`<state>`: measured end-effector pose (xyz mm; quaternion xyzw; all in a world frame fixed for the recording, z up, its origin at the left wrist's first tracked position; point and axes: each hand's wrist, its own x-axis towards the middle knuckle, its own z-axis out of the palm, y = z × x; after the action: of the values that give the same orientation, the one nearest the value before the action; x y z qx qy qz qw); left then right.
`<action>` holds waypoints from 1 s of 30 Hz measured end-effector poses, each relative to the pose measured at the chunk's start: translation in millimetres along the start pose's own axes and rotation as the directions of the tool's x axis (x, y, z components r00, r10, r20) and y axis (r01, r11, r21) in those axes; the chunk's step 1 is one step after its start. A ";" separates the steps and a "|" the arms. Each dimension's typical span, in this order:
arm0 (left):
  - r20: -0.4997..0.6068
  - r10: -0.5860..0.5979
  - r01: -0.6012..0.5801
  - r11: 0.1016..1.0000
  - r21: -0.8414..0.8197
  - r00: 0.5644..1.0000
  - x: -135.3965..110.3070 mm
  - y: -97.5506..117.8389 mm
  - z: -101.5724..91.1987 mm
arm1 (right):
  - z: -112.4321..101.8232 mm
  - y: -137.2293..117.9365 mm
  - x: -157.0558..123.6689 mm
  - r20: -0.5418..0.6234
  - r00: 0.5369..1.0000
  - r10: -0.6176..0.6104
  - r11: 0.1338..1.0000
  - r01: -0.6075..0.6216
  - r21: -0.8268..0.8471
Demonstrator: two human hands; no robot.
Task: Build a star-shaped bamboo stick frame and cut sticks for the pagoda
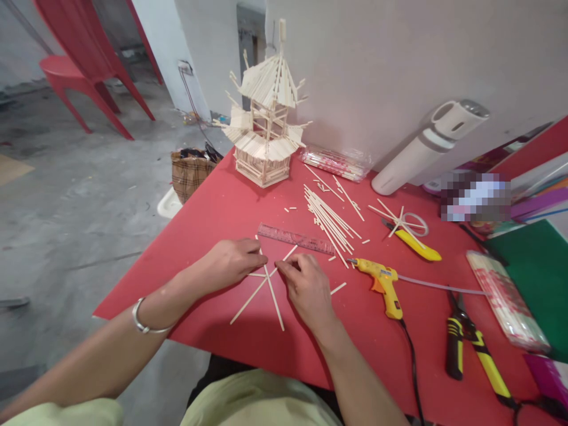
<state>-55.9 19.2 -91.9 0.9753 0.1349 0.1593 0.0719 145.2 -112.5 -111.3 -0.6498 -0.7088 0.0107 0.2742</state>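
Several thin wooden sticks (276, 303) lie crossed in a star on the red table in front of me. My left hand (242, 258), with a silver bangle on its wrist, has its fingers closed at a stick just left of the crossing point. From the other side, my right hand (309, 290) pinches the stick that slants up to the right. My right palm partly covers the sticks on that side. A clear ruler (295, 238) lies just beyond both hands. To the right rests a yellow glue gun (380, 284) with a glue stick in its back.
A stick-built pagoda (266, 118) stands at the back. Loose sticks (331, 219) lie before it. On the right are a joined stick star (402, 222), a yellow cutter (417, 244), pruning shears (468, 331), packed sticks (506, 299) and a white tumbler (426, 148).
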 end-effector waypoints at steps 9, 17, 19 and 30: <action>-0.017 -0.059 0.059 0.998 -0.018 0.998 -1.3 -0.3 3.8 | 2.2 1.7 -1.1 0.017 1.000 0.011 1.000 -0.011 -0.001; -0.023 -0.044 0.044 0.999 -0.029 0.999 0.5 -0.6 3.2 | 0.7 0.5 -0.8 0.012 1.000 0.008 1.000 -0.008 -0.012; -0.022 -0.042 0.042 0.999 -0.021 0.999 0.4 -0.8 3.5 | 0.6 0.6 -0.8 0.009 1.000 0.006 1.000 -0.005 -0.012; -0.032 -0.034 0.034 0.999 -0.012 0.999 -0.3 -0.3 3.3 | 2.5 1.2 -1.6 0.019 1.000 0.022 1.000 -0.022 -0.013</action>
<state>-55.1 19.2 -95.1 0.9698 0.1516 0.1746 0.0780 145.3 -112.9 -114.5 -0.6592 -0.7043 0.0154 0.2630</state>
